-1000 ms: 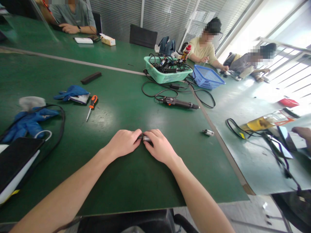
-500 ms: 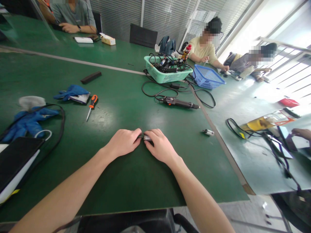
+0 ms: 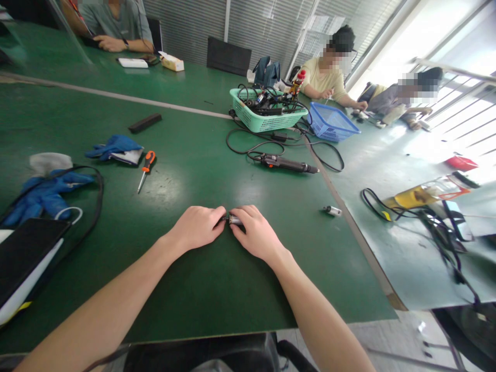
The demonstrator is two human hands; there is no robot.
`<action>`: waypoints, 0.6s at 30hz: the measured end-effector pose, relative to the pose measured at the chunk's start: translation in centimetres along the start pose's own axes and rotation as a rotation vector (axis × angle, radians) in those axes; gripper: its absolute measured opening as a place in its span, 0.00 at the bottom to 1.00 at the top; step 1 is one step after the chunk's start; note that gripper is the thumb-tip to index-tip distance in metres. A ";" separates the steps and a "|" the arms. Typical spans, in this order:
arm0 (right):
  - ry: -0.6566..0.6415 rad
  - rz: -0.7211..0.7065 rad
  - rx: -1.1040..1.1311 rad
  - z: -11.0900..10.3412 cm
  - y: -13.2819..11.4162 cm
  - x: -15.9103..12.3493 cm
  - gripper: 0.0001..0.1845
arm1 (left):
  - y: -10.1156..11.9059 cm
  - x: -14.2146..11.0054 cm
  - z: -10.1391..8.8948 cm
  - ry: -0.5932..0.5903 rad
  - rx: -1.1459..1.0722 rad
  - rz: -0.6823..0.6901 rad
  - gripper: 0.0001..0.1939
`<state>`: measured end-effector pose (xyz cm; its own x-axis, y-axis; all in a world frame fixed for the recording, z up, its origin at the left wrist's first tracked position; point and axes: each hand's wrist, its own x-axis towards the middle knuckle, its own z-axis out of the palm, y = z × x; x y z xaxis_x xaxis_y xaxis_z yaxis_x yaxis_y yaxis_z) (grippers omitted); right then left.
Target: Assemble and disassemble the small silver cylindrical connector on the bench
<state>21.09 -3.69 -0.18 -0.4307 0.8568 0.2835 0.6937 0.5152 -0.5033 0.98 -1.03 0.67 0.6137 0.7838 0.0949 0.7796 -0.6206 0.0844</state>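
Close to the table's near side, my right hand [image 3: 253, 230] is closed around a small silver cylinder [image 3: 234, 220] that looks like a little motor; its far part is covered by the fingers. Opposite it, my left hand [image 3: 203, 225] pinches a small dark piece [image 3: 223, 218] at the cylinder's end, mostly hidden by the fingertips. Whether the two pieces are joined, I cannot tell. A similar silver cylinder [image 3: 332, 211] lies on the green table to the right of my hands.
An orange-handled screwdriver [image 3: 147, 164] and blue gloves [image 3: 116, 147] lie to the left, near a black phone [image 3: 29, 248]. Ahead are a corded electric screwdriver [image 3: 289, 164], a green basket [image 3: 267, 124] of tools and a blue basket [image 3: 331, 124]. Several people sit around the tables.
My hands stay in nearly the same place and grip. At the right edge, another person's hand has left the view, and a phone there lies on the table.
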 end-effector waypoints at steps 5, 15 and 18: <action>0.001 -0.003 0.006 0.0 0.0 0.0 0.16 | 0.0 0.0 0.0 0.005 -0.007 0.003 0.13; 0.001 -0.005 -0.001 0.0 0.0 0.0 0.15 | 0.0 0.0 0.1 -0.002 -0.008 0.020 0.12; 0.000 -0.004 -0.003 0.0 0.0 0.0 0.15 | 0.0 0.0 0.0 -0.004 -0.012 0.017 0.13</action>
<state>21.10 -3.67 -0.23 -0.4336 0.8548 0.2851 0.6938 0.5186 -0.4998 1.00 -0.99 0.63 0.6275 0.7732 0.0923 0.7675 -0.6341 0.0943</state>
